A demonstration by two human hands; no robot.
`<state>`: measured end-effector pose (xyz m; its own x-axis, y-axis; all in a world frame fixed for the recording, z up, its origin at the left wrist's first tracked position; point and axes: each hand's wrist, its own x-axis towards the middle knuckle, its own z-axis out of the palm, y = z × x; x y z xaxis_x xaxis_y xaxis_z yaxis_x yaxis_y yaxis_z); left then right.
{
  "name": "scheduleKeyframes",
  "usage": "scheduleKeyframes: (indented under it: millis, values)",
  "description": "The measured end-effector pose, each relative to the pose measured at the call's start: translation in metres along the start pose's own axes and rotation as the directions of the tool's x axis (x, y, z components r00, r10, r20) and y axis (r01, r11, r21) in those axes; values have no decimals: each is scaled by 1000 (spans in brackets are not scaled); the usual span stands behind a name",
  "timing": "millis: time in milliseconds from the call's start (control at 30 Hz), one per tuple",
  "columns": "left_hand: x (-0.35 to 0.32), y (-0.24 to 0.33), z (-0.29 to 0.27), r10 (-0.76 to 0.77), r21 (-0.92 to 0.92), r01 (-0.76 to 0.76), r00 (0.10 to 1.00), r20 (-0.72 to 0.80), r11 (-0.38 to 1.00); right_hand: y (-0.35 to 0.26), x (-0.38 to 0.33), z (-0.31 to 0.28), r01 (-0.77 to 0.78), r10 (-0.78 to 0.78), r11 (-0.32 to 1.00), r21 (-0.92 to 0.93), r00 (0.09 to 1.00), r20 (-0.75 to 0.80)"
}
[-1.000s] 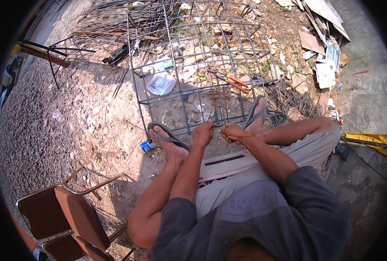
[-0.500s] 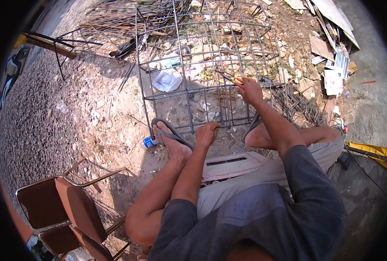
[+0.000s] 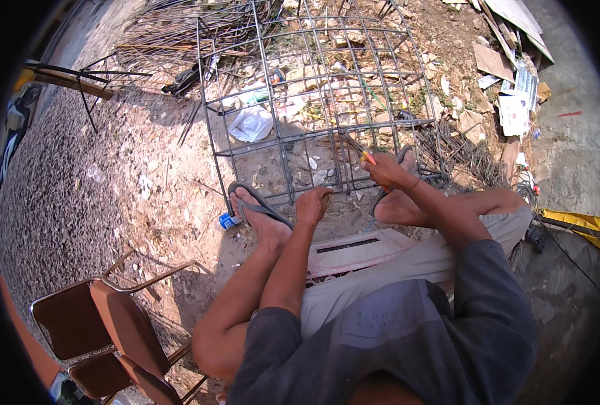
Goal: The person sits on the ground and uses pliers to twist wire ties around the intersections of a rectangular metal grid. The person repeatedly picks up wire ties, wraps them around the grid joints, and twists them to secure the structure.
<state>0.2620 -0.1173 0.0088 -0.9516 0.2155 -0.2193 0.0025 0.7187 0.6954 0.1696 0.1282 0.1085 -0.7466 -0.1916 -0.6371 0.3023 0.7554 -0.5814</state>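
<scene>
A cage of tied steel reinforcing bars (image 3: 281,139) lies on the ground before me. My right hand (image 3: 386,171) is closed round a pair of pliers with red and yellow handles (image 3: 367,158). Their dark jaws point up and left over the near part of the cage. My left hand (image 3: 312,205) is at the cage's near edge, left of the pliers, its fingers pinched together by the near bar. Whatever lies between those fingers is too small or hidden to make out.
My sandalled feet (image 3: 263,210) rest by the near edge. Beside the left one lies a blue can (image 3: 228,221). A brown chair (image 3: 128,324) stands at lower left; a pile of bars (image 3: 199,30) lies far left. Boards and scraps (image 3: 516,115) litter the right, near a yellow sheet (image 3: 583,229).
My right hand has come down and nearer to me with the pliers, whose jaws have moved lower over the cage. My left hand has shifted slightly left. The view has moved a little.
</scene>
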Motion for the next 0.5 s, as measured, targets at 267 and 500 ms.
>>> scheduleKeyframes:
  millis: [267, 500]
  values:
    - [2, 10, -6, -42, 14, 41, 998, 36, 999, 56, -56, 46, 494, -429, 756, -430, 869, 245]
    - [2, -1, -1, -40, -13, 40, 999, 23, 999, -10, -81, 48, 200, -161, 766, -611, 980, 119]
